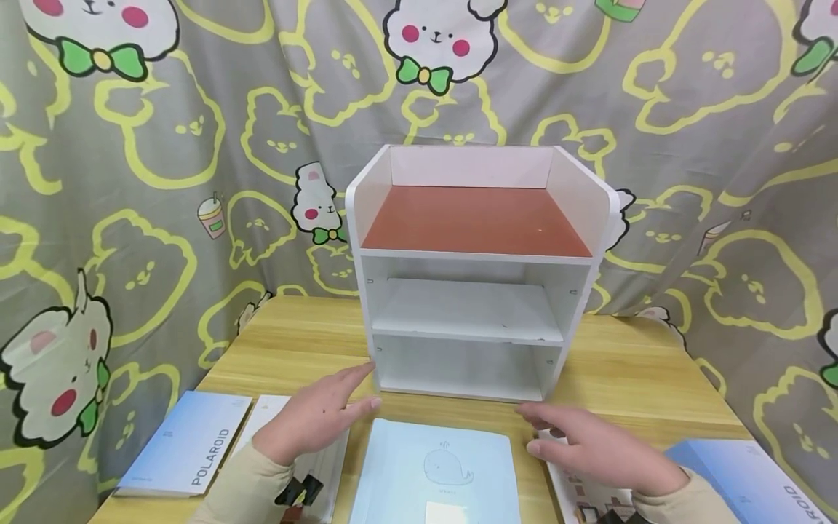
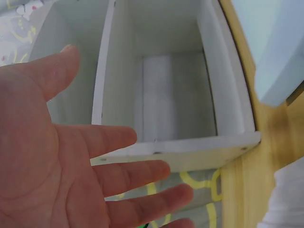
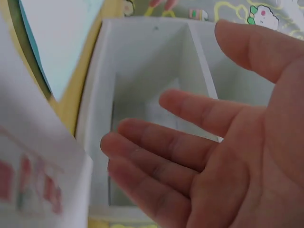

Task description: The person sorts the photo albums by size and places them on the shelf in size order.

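Two flat, empty hands, left hand [image 1: 314,421] and right hand [image 1: 599,444], flank pale blue whale-print notebook [image 1: 437,473] at lower centre; judged best: grasp both edges, slide level into white three-tier wooden shelf unit [image 1: 473,276].

Wooden table [image 1: 628,371], light yellow grain. White shelf unit [image 1: 474,280] stands at center-back, 3 levels, top one reddish-brown. In front: pale blue whale notebook [image 1: 439,469]. Left: blue "POLAROID" book [image 1: 186,444] w/ a white booklet [image 1: 271,411] beside it. Right: another blue book [image 1: 753,477] and a printed booklet [image 1: 583,495].
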`<state>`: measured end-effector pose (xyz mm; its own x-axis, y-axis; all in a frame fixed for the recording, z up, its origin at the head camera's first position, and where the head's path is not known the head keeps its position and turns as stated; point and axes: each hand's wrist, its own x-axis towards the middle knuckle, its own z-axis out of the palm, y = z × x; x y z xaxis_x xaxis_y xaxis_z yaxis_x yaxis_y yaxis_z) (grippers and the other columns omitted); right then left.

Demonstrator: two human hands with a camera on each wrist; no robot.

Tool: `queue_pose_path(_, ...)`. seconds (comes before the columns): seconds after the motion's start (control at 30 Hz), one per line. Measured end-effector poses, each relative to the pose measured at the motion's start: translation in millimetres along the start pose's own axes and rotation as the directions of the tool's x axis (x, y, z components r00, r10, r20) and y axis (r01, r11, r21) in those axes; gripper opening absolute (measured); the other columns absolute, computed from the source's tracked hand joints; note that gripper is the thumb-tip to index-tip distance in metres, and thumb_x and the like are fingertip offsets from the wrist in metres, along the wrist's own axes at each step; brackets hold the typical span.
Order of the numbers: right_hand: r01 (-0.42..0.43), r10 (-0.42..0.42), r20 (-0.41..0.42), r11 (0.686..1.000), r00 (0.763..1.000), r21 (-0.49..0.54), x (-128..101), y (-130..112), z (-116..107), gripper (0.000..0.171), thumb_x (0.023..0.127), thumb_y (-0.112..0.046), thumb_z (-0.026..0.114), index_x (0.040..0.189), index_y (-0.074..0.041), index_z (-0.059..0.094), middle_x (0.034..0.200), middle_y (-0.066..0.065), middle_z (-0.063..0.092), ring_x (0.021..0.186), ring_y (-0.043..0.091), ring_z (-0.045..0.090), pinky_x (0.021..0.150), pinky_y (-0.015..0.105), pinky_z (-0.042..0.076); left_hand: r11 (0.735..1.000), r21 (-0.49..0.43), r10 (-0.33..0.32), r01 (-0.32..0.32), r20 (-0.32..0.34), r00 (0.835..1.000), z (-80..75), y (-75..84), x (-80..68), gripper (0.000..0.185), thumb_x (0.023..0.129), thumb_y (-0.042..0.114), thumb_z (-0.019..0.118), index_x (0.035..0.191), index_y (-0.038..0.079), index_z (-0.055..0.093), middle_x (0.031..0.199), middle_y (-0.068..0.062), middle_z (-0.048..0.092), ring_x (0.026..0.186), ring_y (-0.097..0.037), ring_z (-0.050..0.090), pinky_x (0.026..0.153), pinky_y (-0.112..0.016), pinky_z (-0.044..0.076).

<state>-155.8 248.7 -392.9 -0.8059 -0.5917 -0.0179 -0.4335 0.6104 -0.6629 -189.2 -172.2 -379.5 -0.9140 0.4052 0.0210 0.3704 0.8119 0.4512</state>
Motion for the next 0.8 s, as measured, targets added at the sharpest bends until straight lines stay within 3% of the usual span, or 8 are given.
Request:
queue_pose_path(0.2, -0.057, 0.057, 0.008, 0.985, 0.998, 0.161, 8, -2, 15, 0.064, 0.105, -0.039, 0.056, 0.155, -0.003, 0.037, 0.132, 0.013, 0.063, 0.119, 0.030, 0.062, 0.090, 0.029, 0.053, 0.981, -0.195, 0.036, -0.018, 0.092, 0.995, 5.9, -0.5, -1.4, 0.073, 0.102, 0.062, 0.043, 0.155, 0.012, 0.040, 0.155, -0.010, 0.044, 0.132, -0.032, 0.053, 0.110, -0.055, 0.039)
queue_pose_path(0.33, -0.065, 0.059, 0.034, 0.967, 0.998, 0.247, 11, -2, 23, 0.067, 0.106, -0.033, 0.055, 0.156, 0.003, 0.030, 0.133, 0.016, 0.062, 0.119, 0.029, 0.062, 0.089, 0.026, 0.052, 0.951, -0.307, 0.006, 0.046, 0.164, 0.986, 10.1, -5.5, -1.9, 0.072, 0.103, 0.058, 0.045, 0.157, 0.010, 0.037, 0.148, -0.020, 0.049, 0.100, -0.030, 0.069, 0.092, -0.052, 0.052)
queue_pose_path(0.43, -0.086, 0.072, 0.059, 0.960, 0.996, 0.268, 13, -2, 29, 0.067, 0.106, -0.034, 0.054, 0.156, 0.003, 0.029, 0.134, 0.016, 0.061, 0.117, 0.026, 0.063, 0.088, 0.027, 0.052, 0.929, -0.348, -0.047, 0.125, 0.224, 0.973, 13.6, -9.4, -3.0, 0.076, 0.103, 0.059, 0.045, 0.157, 0.006, 0.035, 0.139, -0.022, 0.055, 0.075, -0.025, 0.070, 0.080, -0.051, 0.056)
queue_pose_path(0.5, -0.115, 0.099, 0.074, 0.957, 0.992, 0.264, 13, -3, 33, 0.068, 0.106, -0.037, 0.054, 0.157, 0.002, 0.029, 0.135, 0.015, 0.061, 0.115, 0.022, 0.064, 0.088, 0.027, 0.052, 0.926, -0.345, -0.067, 0.153, 0.248, 0.967, 16.8, -11.4, -3.3, 0.080, 0.103, 0.060, 0.045, 0.156, 0.001, 0.035, 0.134, -0.020, 0.059, 0.069, -0.024, 0.068, 0.082, -0.053, 0.055)
queue_pose_path(0.63, -0.167, 0.145, 0.099, 0.946, 0.984, 0.277, 15, -6, 38, 0.071, 0.105, -0.040, 0.056, 0.157, 0.000, 0.030, 0.139, 0.017, 0.058, 0.105, 0.020, 0.068, 0.086, 0.030, 0.053, 0.931, -0.322, -0.081, 0.174, 0.282, 0.956, 25.2, -13.2, -3.1, 0.084, 0.102, 0.060, 0.046, 0.153, -0.006, 0.035, 0.097, -0.015, 0.069, 0.064, -0.022, 0.067, 0.084, -0.052, 0.054)
queue_pose_path(0.73, -0.180, 0.155, 0.105, 0.939, 0.982, 0.292, 16, -7, 40, 0.069, 0.105, -0.039, 0.055, 0.157, -0.002, 0.030, 0.143, 0.021, 0.054, 0.095, 0.020, 0.070, 0.082, 0.032, 0.054, 0.915, -0.350, -0.085, 0.200, 0.317, 0.945, 32.3, -13.7, -2.8, 0.084, 0.103, 0.056, 0.048, 0.153, -0.010, 0.032, 0.073, -0.010, 0.064, 0.063, -0.023, 0.066, 0.073, -0.046, 0.056)
queue_pose_path(0.8, -0.187, 0.161, 0.107, 0.933, 0.981, 0.309, 16, -8, 40, 0.068, 0.105, -0.039, 0.055, 0.158, -0.004, 0.030, 0.146, 0.022, 0.050, 0.097, 0.019, 0.070, 0.081, 0.033, 0.054, 0.897, -0.383, -0.090, 0.221, 0.332, 0.939, 37.5, -14.2, -2.8, 0.085, 0.103, 0.053, 0.051, 0.153, -0.011, 0.029, 0.069, -0.010, 0.063, 0.062, -0.024, 0.064, 0.064, -0.042, 0.056)
